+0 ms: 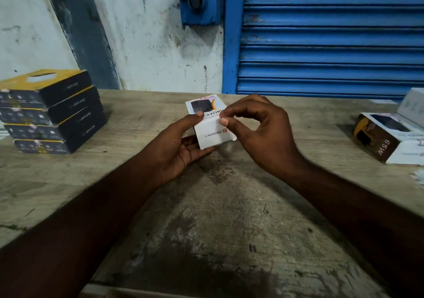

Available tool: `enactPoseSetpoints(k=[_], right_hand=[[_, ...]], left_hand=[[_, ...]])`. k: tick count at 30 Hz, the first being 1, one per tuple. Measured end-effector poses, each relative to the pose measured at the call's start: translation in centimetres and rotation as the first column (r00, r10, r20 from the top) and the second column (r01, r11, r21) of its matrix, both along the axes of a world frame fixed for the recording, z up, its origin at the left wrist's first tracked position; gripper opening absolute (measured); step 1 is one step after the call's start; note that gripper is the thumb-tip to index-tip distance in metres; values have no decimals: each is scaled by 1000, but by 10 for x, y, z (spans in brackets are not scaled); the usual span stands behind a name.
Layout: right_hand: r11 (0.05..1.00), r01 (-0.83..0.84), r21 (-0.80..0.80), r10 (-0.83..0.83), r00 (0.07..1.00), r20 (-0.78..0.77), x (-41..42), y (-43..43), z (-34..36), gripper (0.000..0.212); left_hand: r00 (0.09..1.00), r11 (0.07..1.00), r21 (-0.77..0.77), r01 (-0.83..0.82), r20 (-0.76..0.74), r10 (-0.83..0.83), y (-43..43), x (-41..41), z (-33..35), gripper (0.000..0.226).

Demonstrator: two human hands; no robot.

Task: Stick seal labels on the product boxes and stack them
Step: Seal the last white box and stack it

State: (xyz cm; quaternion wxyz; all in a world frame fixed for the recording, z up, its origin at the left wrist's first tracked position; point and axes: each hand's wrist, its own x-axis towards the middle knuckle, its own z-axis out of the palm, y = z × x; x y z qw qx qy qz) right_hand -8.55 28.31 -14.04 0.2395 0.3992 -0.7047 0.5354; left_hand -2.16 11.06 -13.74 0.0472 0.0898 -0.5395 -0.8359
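Left hand [181,146] cradles the white box [214,135]; right hand [259,132] pinches its upper edge. Probably light, stiff, crushable card: grip the side faces.

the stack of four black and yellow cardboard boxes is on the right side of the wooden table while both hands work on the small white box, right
Wrong side: in the head view the stack of four black and yellow cardboard boxes sits on the left of the wooden table. The left hand and right hand do work on the small white box.
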Motion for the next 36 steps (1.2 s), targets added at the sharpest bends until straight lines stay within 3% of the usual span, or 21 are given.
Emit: enactPoseSetpoints(k=[8, 14, 21, 29, 36], right_hand=[[998, -50, 23, 50, 998, 34, 3, -1, 2, 12], [989, -119, 92, 109, 988, 105, 5, -1, 3, 42], [992, -63, 106, 52, 993, 107, 5, 0, 3, 4], [992, -59, 108, 33, 972, 234, 0, 1, 5, 10], [985, -48, 163, 11, 975, 221, -1, 0, 3, 22]], left_hand=[[1000, 999, -40, 8, -1, -8, 0, -1, -1, 26], [1000, 999, -53, 10, -2, -10, 1, 0, 0, 29], [1000, 998, -65, 14, -7, -15, 0, 0, 0, 23], [1000, 999, -49, 7, -22, -8, -1, 0, 2, 25], [999, 998, -60, 35, -8, -36, 0, 1, 2, 27]])
